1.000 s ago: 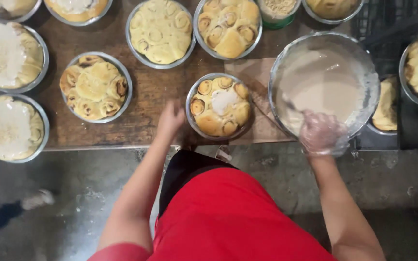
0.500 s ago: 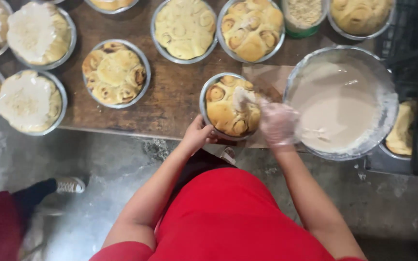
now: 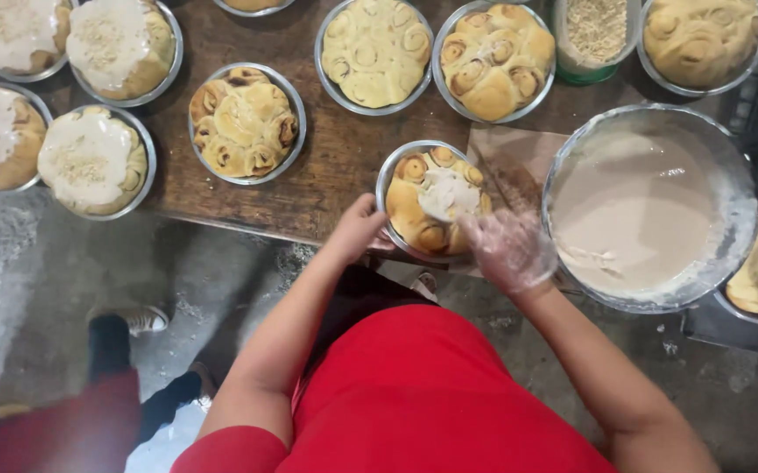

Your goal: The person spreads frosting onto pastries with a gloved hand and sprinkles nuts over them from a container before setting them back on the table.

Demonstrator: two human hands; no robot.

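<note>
Rolls pan (image 3: 432, 202) sits between left-hand fingers (image 3: 363, 216) and seemingly gloved right-hand fingers (image 3: 490, 233).

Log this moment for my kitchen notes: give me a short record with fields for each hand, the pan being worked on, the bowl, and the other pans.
left hand: bare, holding the near rim of the pan
right hand: in a clear glove, at the pan's right edge
pan: round metal, baked rolls, a patch of white icing in the middle
bowl: large metal, pale icing inside, right of the pan
iced pans: four at far left, with crumbs on top
table: dark wood
</note>
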